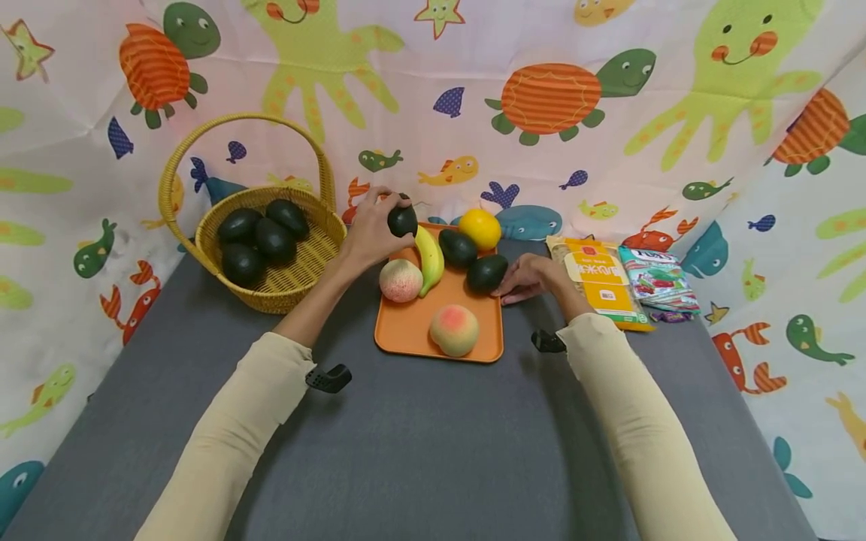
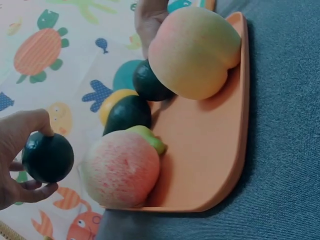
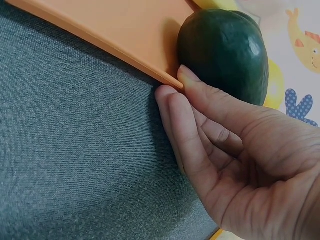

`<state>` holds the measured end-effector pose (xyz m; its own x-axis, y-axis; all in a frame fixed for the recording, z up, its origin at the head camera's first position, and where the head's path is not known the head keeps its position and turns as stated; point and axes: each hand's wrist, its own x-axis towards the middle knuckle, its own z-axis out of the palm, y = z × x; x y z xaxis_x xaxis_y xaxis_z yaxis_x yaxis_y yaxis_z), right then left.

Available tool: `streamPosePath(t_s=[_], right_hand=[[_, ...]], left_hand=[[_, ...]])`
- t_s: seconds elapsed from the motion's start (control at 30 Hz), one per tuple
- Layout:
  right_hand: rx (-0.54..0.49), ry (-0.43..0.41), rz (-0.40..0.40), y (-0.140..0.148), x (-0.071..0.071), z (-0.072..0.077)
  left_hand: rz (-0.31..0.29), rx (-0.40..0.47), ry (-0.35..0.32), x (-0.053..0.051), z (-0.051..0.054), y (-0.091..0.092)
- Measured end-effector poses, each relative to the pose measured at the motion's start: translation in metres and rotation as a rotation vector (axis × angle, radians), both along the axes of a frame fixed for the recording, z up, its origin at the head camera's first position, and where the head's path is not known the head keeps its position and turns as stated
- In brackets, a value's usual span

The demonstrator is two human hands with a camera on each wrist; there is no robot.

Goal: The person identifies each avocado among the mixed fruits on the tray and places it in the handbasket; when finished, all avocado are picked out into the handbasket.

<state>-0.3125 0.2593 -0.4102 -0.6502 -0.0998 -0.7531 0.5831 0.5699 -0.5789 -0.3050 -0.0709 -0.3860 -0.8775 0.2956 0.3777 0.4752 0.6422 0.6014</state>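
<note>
My left hand (image 1: 373, 233) holds a dark green avocado (image 1: 402, 220) between thumb and fingers, raised over the back left corner of an orange tray (image 1: 406, 330). In the left wrist view the held avocado (image 2: 48, 157) hangs apart from the other fruit. My right hand (image 3: 235, 145) pinches the tray's right rim, beside an avocado (image 3: 222, 55) lying on it. Also on the tray are another avocado (image 1: 457, 249), a banana (image 1: 430, 259), a yellow fruit (image 1: 479, 229), a speckled pinkish peach (image 1: 401, 281) and a larger peach (image 1: 455, 330).
To the left stands a yellow wicker basket (image 1: 318, 278) with a tall handle, holding several avocados (image 1: 275, 240). Right of the tray lie a yellow food packet (image 1: 602, 282), a green-and-white packet (image 1: 658, 278) and a small purple wrapper (image 1: 671, 317). A patterned cloth hangs behind the grey table (image 1: 433, 451).
</note>
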Motion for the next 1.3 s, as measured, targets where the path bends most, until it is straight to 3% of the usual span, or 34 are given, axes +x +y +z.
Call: streamPosePath(t_s=[0.27,0.5,0.7,0.97,1.3], right_hand=[[-0.014,-0.01,0.011,-0.001,0.004,0.006],[-0.006,-0.013,0.023,0.002,0.002,0.005],[-0.006,-0.016,0.02,0.0,0.001,0.005],[-0.002,-0.01,0.008,-0.001,0.0,0.003],[-0.001,-0.015,0.007,0.005,-0.002,0.0]], left_hand=[[-0.03,0.001,-0.014,0.01,0.014,-0.007],[-0.053,0.06,-0.015,0.013,0.023,-0.023],[-0.045,0.023,-0.037,0.019,0.03,-0.035],[0.033,-0.004,-0.067,0.028,0.037,-0.054],[0.146,-0.022,-0.121,0.028,0.034,-0.085]])
